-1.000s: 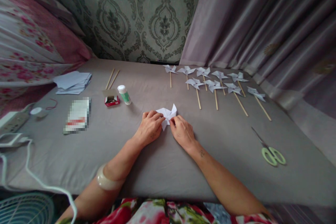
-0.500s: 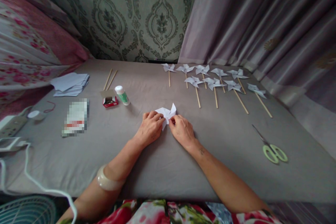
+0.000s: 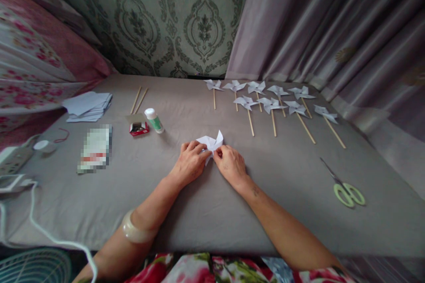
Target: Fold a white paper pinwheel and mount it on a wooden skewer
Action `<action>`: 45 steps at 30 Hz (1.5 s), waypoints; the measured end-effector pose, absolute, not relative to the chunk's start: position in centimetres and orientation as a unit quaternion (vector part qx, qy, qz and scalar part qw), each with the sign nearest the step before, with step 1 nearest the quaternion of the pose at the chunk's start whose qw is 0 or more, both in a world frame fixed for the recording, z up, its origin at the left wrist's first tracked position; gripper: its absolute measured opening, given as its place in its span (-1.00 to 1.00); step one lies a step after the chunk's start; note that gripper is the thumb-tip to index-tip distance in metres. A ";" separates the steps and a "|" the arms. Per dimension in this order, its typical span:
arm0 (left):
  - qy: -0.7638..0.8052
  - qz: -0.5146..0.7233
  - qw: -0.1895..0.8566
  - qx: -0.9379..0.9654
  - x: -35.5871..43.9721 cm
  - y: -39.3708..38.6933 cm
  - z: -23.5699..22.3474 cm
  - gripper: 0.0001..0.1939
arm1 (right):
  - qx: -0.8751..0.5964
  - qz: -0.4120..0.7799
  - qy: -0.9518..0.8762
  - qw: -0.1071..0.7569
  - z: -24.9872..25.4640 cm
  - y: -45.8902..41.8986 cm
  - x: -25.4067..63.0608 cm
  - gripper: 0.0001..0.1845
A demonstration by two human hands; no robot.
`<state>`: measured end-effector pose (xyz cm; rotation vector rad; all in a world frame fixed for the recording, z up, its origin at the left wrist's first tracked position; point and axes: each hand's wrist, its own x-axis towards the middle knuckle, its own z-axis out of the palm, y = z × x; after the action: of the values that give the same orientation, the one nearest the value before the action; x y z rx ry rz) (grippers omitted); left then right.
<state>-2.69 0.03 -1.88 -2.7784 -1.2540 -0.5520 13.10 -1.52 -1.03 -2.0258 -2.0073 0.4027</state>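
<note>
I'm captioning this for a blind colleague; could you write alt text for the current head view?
A person's left hand and right hand hold a white paper pinwheel on gray cloth. Nine similar pinwheels on wooden sticks lie far right, green-handled scissors nearer. At left: apparent glue stick, open red box, two loose sticks, stacked white paper.

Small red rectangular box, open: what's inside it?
Inside the small red rectangular box lie small dark pieces, too small to identify; whatever lies beneath them is covered.

View shifted a bit vs 1 s ago: stack, box & bottle sat further L in frame, scissors further R, slightly higher. Mid-frame, pinwheel showed less lower blade.
</note>
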 end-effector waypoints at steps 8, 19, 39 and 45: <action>-0.404 -0.180 0.020 -0.897 -2.7 -0.1 -1.9 -0.72 | -0.694 0.144 -0.693 0.129 -0.8 -1.7 13.1 -0.75; -0.413 -0.163 0.017 -0.896 -2.6 -0.1 -1.7 -0.71 | -0.691 0.135 -0.698 0.132 -1.0 -1.9 13.1 -0.72; -0.419 -0.153 0.023 -0.895 -2.4 -0.4 -1.5 -0.76 | -0.684 0.110 -0.711 0.117 -1.0 -2.2 12.9 -0.69; -0.418 -0.155 0.021 -0.895 -2.3 -0.4 -1.6 -0.76 | -0.686 0.108 -0.712 0.104 -0.7 -2.3 12.7 -0.69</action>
<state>-2.32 -0.38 -1.59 -2.7737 -1.2958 -0.4809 12.72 -2.30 -0.69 -2.0231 -2.0989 0.3185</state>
